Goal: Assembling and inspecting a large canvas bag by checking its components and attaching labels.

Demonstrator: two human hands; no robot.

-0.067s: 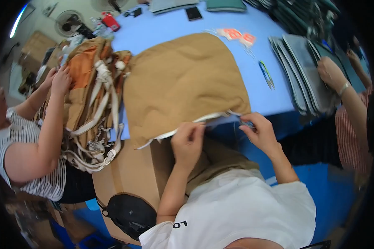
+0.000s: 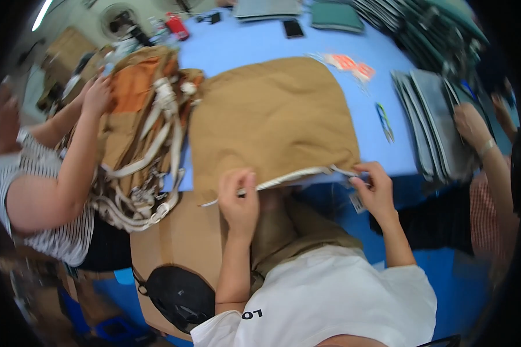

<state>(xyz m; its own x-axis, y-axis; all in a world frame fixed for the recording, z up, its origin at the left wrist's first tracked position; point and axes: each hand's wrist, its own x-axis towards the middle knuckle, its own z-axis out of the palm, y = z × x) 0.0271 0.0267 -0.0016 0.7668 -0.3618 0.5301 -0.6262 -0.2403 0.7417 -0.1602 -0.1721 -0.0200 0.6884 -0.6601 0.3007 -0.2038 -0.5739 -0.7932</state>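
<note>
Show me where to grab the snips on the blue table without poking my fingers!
I'd pinch the blue-and-green handles, across their narrow width, coming down from above. The snips lie on the table with their silver blades toward the near edge, so sliding in from there would likely meet the tips first.

Your left hand (image 2: 238, 201) is sitting, fingers bent, at the white edge (image 2: 298, 174) of the tan cloth (image 2: 275, 118); your right hand (image 2: 377, 191) is sitting by its right corner. Scissors (image 2: 383, 120) are lying on the blue table (image 2: 243, 46).
</note>
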